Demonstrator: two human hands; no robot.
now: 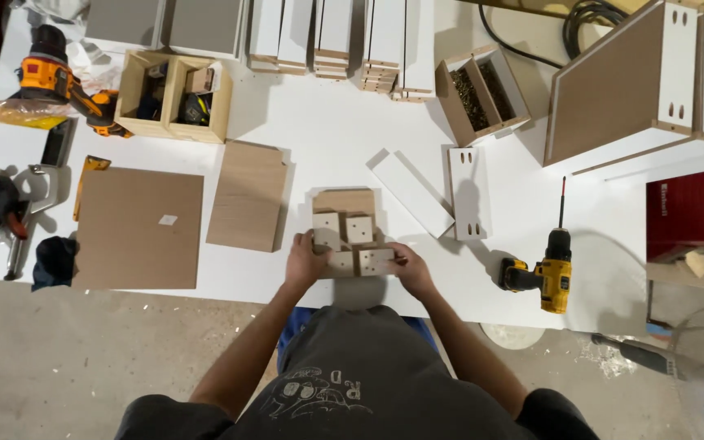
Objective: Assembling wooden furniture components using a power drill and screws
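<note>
1. Resting at the near edge of the white bench [327, 138], a small white block [376, 261] with holes is pinched in the right hand [411, 273], the fingers closed lightly on its right end; the left hand [306, 261] is curled against a second small block [341, 261], though how firmly it is gripped cannot be told.
2. Two more small blocks [344, 226] are stood just behind, on a small wooden panel [344, 201].
3. A slip is judged possible: the blocks lie close to the bench edge, so a nudge toward the body could send one to the floor [59, 358].
4. The stood pair could be toppled by a knuckle, since they are set touching the held pieces.
5. To the right, two white strips [437, 193] lie near, and a yellow drill [549, 273] is laid further out with its bit pointing away; a wide sweep of the right elbow could knock it.
6. To the left, a thin wooden board [248, 195] and a larger brown board [140, 228] are laid flat, near the left wrist.
7. Open room is left mainly mid-bench, behind the panel.
</note>
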